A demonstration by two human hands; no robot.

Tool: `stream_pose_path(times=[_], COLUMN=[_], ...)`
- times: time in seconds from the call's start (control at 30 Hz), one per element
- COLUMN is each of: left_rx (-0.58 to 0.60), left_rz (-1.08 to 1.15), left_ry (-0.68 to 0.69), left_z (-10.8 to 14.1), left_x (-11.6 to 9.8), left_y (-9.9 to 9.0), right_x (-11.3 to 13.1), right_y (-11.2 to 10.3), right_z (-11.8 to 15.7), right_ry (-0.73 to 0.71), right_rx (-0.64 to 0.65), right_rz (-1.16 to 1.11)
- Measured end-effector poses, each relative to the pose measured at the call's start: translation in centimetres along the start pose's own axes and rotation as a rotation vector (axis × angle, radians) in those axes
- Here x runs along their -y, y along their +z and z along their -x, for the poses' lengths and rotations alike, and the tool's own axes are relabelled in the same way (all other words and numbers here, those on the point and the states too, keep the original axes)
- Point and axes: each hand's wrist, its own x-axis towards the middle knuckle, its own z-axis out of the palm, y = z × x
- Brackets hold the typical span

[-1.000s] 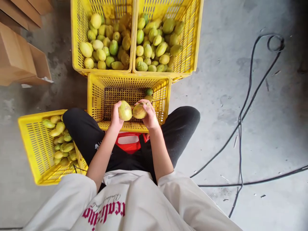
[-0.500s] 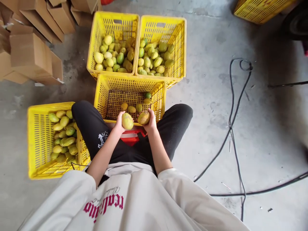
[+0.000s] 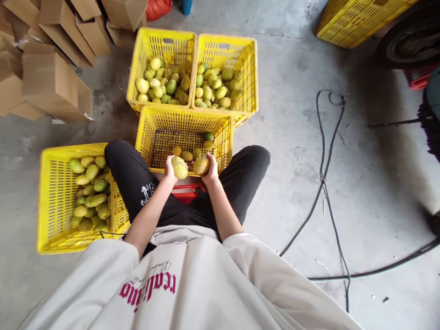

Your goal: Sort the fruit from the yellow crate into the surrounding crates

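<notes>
My left hand (image 3: 170,168) is closed round a yellow-green fruit (image 3: 179,168). In my right hand (image 3: 212,169) is a yellow fruit with brownish marks (image 3: 201,165). Both fruits are held side by side, a small gap apart, over the near rim of the middle yellow crate (image 3: 185,110). Inside that crate several fruits lie toward the near and right side, among them a green one (image 3: 208,136) and a yellow one (image 3: 187,156).
Two fruit-filled crates, one at the back left (image 3: 132,68) and one at the back right (image 3: 255,73), stand beyond. Another fruit crate (image 3: 44,197) is at the left. Cardboard boxes (image 3: 51,82) lie upper left. A black cable (image 3: 323,178) crosses the floor at right.
Both hands still hold their fruits, slightly higher in the picture. The camera view has shifted, showing more of the wheel and crate at the upper right.
</notes>
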Motion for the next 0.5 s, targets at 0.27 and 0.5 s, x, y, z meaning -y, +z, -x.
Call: stream_pose_path(times=[0.27, 0.5], left_rx=[-0.032, -0.073], left_rz=[-0.022, 0.04], left_ry=[0.019, -0.063], left_z=[-0.6, -0.7], left_x=[0.0, -0.1], left_y=[-0.2, 0.0], right_x=[-0.7, -1.1], right_y=[0.1, 0.6], right_z=[-0.7, -1.3], right_ry=[-0.018, 0.036], right_rx=[0.062, -0.098], right_rz=[0.079, -0.015])
